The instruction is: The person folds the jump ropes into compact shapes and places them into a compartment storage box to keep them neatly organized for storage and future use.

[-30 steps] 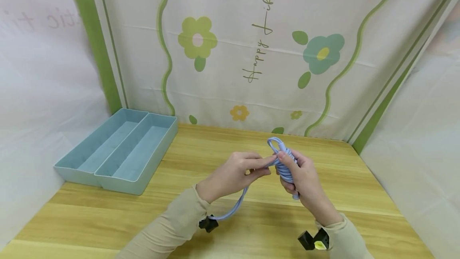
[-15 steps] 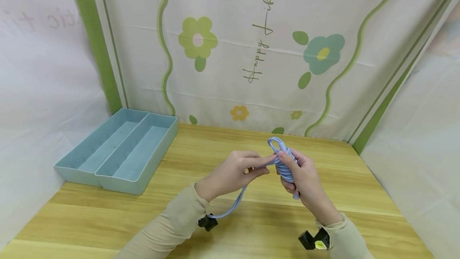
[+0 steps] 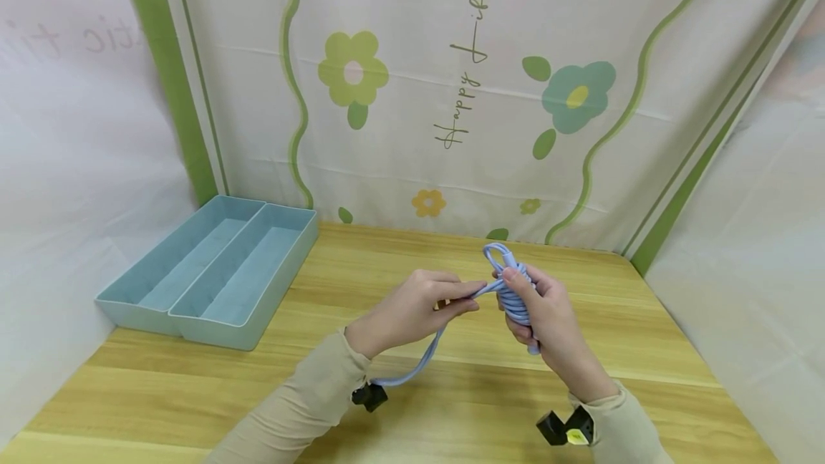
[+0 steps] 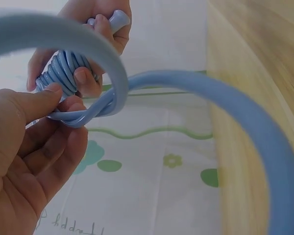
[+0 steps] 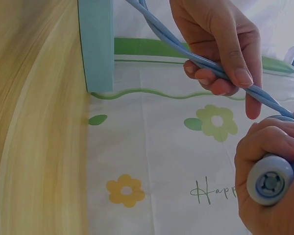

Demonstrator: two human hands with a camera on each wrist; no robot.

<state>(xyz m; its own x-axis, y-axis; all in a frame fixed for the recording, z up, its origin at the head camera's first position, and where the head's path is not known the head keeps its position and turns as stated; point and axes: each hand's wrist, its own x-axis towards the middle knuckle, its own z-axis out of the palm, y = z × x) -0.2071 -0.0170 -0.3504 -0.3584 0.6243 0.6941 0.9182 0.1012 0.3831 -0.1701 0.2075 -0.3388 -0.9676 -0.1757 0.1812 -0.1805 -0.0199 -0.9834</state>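
My right hand (image 3: 551,321) grips a light blue jump rope (image 3: 513,306), its cord wound in tight turns around the handles. A small loop of cord sticks out at the top of the bundle. One round handle end (image 5: 270,179) shows beside the curled fingers in the right wrist view. My left hand (image 3: 419,310) pinches the doubled, twisted cord (image 5: 206,62) between thumb and fingers, just left of the bundle. From there the slack cord (image 3: 422,367) hangs in a curve below the left wrist. In the left wrist view the wound turns (image 4: 66,68) are partly hidden by fingers.
Two joined pale blue trays (image 3: 251,335) stand at the left of the wooden table (image 3: 361,407). A flower-printed white curtain (image 3: 412,134) rises behind the table's back edge, with white sheets at both sides. Black cameras (image 3: 563,428) sit at the wrists.
My left hand has drawn slightly left, so more cord shows between it and the bundle. The right hand keeps its grip and has shifted only a little.
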